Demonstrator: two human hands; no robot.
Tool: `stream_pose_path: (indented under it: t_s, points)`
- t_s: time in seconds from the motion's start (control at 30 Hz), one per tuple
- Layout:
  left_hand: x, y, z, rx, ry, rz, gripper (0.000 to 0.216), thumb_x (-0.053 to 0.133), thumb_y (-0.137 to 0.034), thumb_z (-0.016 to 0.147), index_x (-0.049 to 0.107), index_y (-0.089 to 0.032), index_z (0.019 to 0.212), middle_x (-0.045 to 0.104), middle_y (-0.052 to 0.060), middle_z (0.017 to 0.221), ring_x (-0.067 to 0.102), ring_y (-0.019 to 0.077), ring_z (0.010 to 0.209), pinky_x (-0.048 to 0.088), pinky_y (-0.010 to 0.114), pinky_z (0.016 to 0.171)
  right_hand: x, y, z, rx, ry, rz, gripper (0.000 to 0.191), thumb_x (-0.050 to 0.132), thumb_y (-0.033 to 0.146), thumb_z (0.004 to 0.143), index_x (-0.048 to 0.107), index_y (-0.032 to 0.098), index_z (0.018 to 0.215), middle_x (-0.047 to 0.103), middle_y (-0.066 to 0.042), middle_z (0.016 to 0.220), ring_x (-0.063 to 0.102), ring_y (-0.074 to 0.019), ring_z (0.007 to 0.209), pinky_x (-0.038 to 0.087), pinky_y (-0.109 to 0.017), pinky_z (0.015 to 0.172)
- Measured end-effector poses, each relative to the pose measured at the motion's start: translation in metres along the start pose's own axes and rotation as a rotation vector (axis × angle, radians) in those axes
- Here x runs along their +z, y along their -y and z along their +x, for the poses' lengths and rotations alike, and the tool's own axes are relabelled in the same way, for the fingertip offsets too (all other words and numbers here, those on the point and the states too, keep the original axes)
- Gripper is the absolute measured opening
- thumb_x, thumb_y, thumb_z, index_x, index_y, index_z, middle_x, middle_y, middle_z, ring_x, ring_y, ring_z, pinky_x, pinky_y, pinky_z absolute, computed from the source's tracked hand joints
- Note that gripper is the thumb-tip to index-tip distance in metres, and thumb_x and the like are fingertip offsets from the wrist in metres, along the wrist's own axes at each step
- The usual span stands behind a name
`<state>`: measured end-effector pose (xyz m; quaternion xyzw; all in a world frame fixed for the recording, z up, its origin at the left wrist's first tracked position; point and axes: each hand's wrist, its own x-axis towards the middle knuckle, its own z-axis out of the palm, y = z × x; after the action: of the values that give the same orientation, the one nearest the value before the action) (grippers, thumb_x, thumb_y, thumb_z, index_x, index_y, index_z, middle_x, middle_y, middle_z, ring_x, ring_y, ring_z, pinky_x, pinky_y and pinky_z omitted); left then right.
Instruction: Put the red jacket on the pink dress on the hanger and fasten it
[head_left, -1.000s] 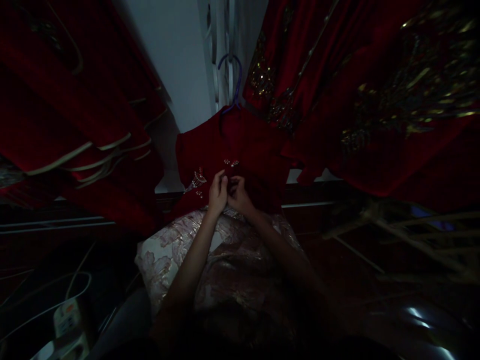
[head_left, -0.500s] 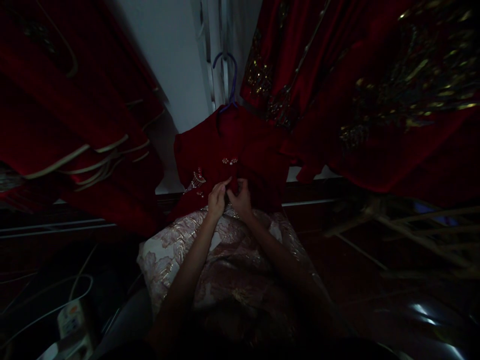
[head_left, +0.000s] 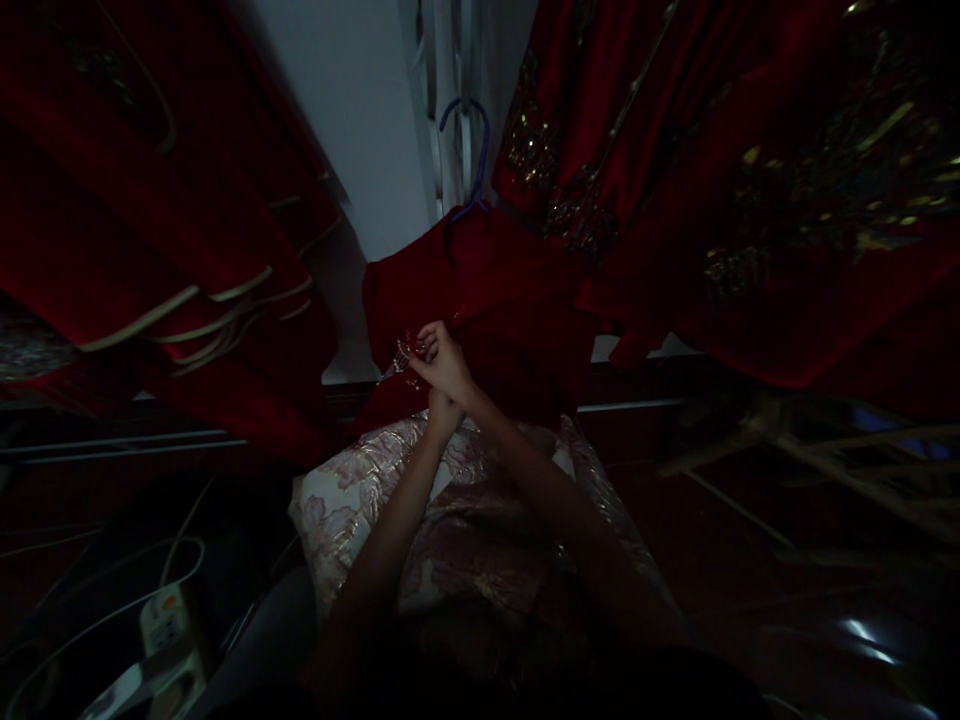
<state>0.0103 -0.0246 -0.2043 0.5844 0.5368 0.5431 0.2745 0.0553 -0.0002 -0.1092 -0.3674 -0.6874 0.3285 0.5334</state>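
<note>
A red garment hangs in front of me on a purple hanger, with beaded ornaments on its left part. My right hand crosses over to the left, its fingers curled close together at these beads. Whatever is between those fingertips is too small and dark to make out. Beneath it lies my left hand, touching the lower front of the garment. Its fingers are hidden behind the right hand. Pale floral brocade cloth covers my lap below both wrists.
Red garments with light trim hang at left; red garments with gold sequins hang at right. A power strip with white cables stands at lower left. Some wooden framework is at right.
My right hand has moved left across my left hand to the beads; before, the two hands were side by side at the garment's front. The whole view has shifted slightly.
</note>
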Motion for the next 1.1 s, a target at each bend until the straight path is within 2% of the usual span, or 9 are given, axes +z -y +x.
stream_pose_path:
  t_s: [0.1,0.17,0.33,0.4,0.5,0.63,0.73,0.87,1.1]
  points:
    - [-0.001,0.005,-0.009,-0.018,0.009,0.122,0.007,0.061,-0.022,0.062,0.057,-0.016,0.06,0.056,0.001,0.051,0.053,0.0157,0.048,0.04,0.025,0.049,0.001,-0.029,0.004,0.006,-0.025,-0.032,0.028,0.062,0.021,0.07,0.045,0.022,0.092,0.053,0.005,0.076,0.051,-0.0088,0.06,0.043,-0.022,0.058]
    - [-0.002,0.004,-0.015,0.01,-0.077,0.192,0.008,0.062,-0.022,0.063,0.057,-0.016,0.062,0.057,0.0,0.053,0.052,0.0142,0.049,0.04,0.025,0.052,-0.001,-0.036,0.001,-0.015,-0.058,-0.05,0.027,0.061,0.02,0.071,0.046,0.022,0.093,0.054,0.004,0.078,0.052,-0.0095,0.063,0.044,-0.022,0.06]
    - [-0.017,-0.016,-0.012,0.189,-0.616,0.111,0.015,0.047,-0.016,0.079,0.056,-0.017,0.09,0.06,0.005,0.088,0.057,0.0155,0.083,0.046,0.028,0.078,-0.002,-0.033,-0.005,-0.014,-0.091,-0.029,0.026,0.058,0.02,0.073,0.046,0.023,0.095,0.055,0.003,0.081,0.054,-0.0094,0.064,0.045,-0.02,0.057]
    - [-0.028,-0.022,-0.001,0.218,-0.715,0.048,0.021,0.05,-0.016,0.079,0.054,-0.018,0.1,0.057,0.007,0.101,0.055,0.0163,0.094,0.045,0.029,0.085,-0.001,-0.033,-0.005,-0.022,-0.08,-0.019,0.027,0.059,0.021,0.073,0.045,0.022,0.097,0.055,0.003,0.081,0.054,-0.0091,0.063,0.045,-0.02,0.055]
    - [-0.043,-0.024,0.018,0.229,-0.58,-0.071,0.03,0.054,-0.019,0.08,0.051,-0.019,0.11,0.056,0.007,0.11,0.055,0.0161,0.1,0.045,0.03,0.091,0.0,-0.034,-0.005,-0.041,-0.072,-0.017,0.031,0.059,0.02,0.071,0.045,0.022,0.099,0.055,0.003,0.081,0.053,-0.0087,0.063,0.045,-0.019,0.053]
    - [-0.053,-0.019,0.033,0.214,-0.35,-0.209,0.024,0.051,-0.021,0.083,0.053,-0.02,0.107,0.06,0.006,0.101,0.059,0.0146,0.091,0.048,0.029,0.086,-0.001,-0.033,-0.007,-0.054,-0.042,-0.03,0.036,0.059,0.019,0.069,0.045,0.021,0.102,0.057,0.001,0.088,0.054,-0.0084,0.065,0.047,-0.019,0.055]
    - [-0.054,-0.018,0.035,0.192,-0.342,-0.218,0.023,0.052,-0.022,0.082,0.054,-0.019,0.104,0.061,0.006,0.099,0.06,0.0148,0.09,0.049,0.029,0.086,-0.002,-0.029,-0.008,-0.057,-0.031,-0.03,0.035,0.061,0.023,0.071,0.046,0.021,0.102,0.059,-0.001,0.091,0.055,-0.0092,0.068,0.048,-0.02,0.058]
    - [-0.053,-0.02,0.035,0.155,-0.362,-0.219,0.024,0.053,-0.025,0.082,0.056,-0.019,0.105,0.062,0.007,0.103,0.061,0.015,0.092,0.05,0.031,0.09,-0.002,-0.027,-0.006,-0.026,-0.06,-0.034,0.021,0.055,0.035,0.082,0.048,0.02,0.096,0.061,-0.002,0.089,0.057,-0.0098,0.069,0.048,-0.021,0.059]
    - [-0.056,-0.019,0.038,0.163,-0.385,-0.277,0.022,0.056,-0.028,0.082,0.06,-0.018,0.101,0.064,0.007,0.103,0.062,0.014,0.09,0.05,0.029,0.087,0.001,-0.032,-0.004,-0.014,-0.091,-0.024,0.024,0.054,0.042,0.085,0.05,0.02,0.094,0.06,-0.001,0.083,0.057,-0.0095,0.069,0.048,-0.02,0.061]
